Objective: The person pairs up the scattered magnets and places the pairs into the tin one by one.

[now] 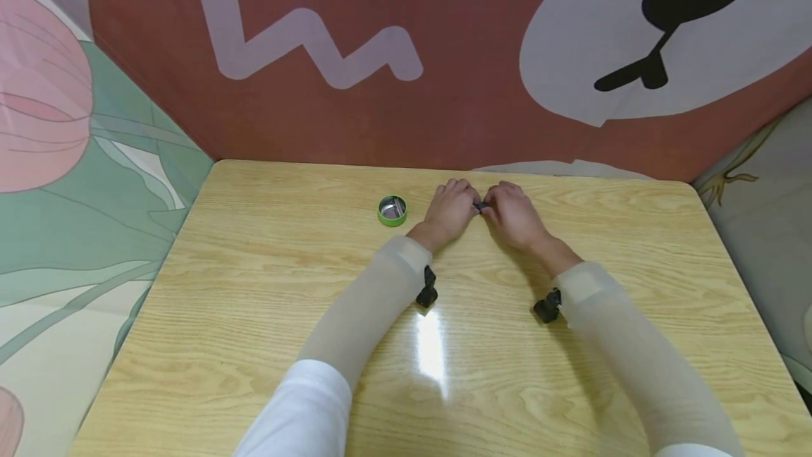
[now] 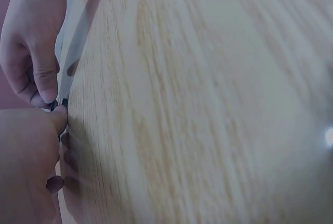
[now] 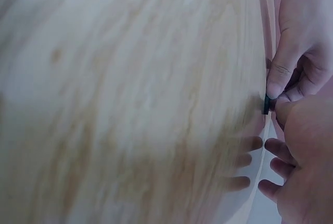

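Note:
Near the far edge of the table, my left hand (image 1: 452,209) and right hand (image 1: 515,217) meet fingertip to fingertip. Between them is a small dark piece (image 1: 480,207), pinched from both sides by thumb and fingers; its kind I cannot tell, as the fingers hide most of it. A black end (image 3: 266,105) sticks out under the left thumb in the right wrist view. In that same view the other fingers of my right hand (image 3: 312,151) are spread loosely. The left wrist view has the right thumb (image 2: 46,78) pointing down at the piece.
A small round green tin (image 1: 380,217) with a silvery inside stands left of my left hand, holding small metallic-looking bits. The wooden table (image 1: 254,288) ends at a red patterned cloth backdrop (image 1: 444,111). Small black cameras (image 1: 427,288) sit at both wrists.

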`<control>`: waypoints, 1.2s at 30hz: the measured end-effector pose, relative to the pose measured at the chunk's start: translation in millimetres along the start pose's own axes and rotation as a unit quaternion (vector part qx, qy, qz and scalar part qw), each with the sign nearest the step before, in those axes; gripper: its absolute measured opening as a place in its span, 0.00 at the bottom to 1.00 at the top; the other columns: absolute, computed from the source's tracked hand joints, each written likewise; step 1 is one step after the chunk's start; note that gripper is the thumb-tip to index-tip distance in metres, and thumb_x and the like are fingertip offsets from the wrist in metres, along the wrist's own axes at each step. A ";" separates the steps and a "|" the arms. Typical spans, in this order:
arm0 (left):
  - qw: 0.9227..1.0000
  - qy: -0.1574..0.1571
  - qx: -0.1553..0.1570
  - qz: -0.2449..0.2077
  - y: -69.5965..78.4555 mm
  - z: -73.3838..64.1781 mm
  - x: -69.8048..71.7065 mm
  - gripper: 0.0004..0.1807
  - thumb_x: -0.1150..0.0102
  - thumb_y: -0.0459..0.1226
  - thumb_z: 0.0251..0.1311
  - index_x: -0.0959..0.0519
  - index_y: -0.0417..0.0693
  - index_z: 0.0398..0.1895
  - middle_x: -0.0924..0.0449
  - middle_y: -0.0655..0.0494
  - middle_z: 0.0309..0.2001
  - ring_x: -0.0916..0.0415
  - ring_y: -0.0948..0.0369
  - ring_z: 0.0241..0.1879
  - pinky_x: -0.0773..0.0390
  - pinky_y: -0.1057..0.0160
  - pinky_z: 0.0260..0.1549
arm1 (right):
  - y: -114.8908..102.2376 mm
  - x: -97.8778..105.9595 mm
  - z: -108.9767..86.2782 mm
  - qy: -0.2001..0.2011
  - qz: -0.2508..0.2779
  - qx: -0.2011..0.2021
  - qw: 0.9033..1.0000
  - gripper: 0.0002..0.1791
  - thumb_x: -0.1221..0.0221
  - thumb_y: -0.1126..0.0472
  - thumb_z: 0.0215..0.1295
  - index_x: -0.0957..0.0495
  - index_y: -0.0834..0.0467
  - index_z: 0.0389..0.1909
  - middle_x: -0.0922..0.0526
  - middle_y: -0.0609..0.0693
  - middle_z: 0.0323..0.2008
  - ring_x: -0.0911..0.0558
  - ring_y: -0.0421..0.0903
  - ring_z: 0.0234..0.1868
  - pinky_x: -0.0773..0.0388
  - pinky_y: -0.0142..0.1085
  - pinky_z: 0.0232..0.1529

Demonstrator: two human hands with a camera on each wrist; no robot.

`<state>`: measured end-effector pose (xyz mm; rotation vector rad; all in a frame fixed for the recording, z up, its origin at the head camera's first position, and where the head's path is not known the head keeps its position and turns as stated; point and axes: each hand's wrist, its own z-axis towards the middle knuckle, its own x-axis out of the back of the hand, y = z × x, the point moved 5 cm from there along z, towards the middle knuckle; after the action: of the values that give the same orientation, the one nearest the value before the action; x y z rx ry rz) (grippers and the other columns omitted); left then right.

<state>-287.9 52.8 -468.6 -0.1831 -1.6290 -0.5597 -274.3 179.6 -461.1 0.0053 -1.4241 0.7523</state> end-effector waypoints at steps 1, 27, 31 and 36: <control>1.000 -0.001 0.000 0.000 0.0 0.0 0.0 0.15 0.48 0.49 0.76 0.19 0.59 0.57 0.28 0.63 0.60 0.35 0.61 0.58 0.35 0.59 0.59 | -0.2 -0.5 0.3 -0.003 0.000 0.000 1.000 0.08 0.42 0.67 0.73 0.24 0.69 0.46 0.21 0.66 0.49 0.32 0.69 0.66 0.37 0.61 0.69; 1.000 0.002 -0.002 -0.006 -7.9 0.9 0.3 0.11 0.45 0.49 0.74 0.17 0.59 0.50 0.25 0.64 0.56 0.33 0.61 0.56 0.33 0.60 0.58 | 5.6 -5.3 -0.5 -0.006 0.001 0.004 1.000 0.09 0.41 0.69 0.70 0.25 0.70 0.47 0.23 0.68 0.53 0.31 0.68 0.65 0.39 0.58 0.70; 1.000 0.002 0.001 -0.002 -7.8 0.6 0.5 0.11 0.45 0.49 0.74 0.17 0.60 0.49 0.25 0.64 0.57 0.33 0.61 0.56 0.33 0.59 0.58 | 4.7 -6.5 -0.3 0.002 0.002 0.013 1.000 0.08 0.40 0.69 0.70 0.24 0.69 0.45 0.22 0.66 0.51 0.29 0.67 0.62 0.37 0.58 0.69; 1.000 0.003 0.003 0.000 -6.8 -0.4 1.7 0.11 0.46 0.49 0.75 0.17 0.60 0.49 0.26 0.64 0.58 0.33 0.61 0.56 0.33 0.59 0.58 | 4.4 -6.7 1.4 0.005 0.005 0.013 1.000 0.07 0.39 0.69 0.70 0.22 0.69 0.44 0.21 0.66 0.51 0.28 0.67 0.62 0.36 0.58 0.68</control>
<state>-290.8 46.3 -468.6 -0.1767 -1.6238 -0.5537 -277.4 179.3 -468.6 0.0135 -1.4050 0.7787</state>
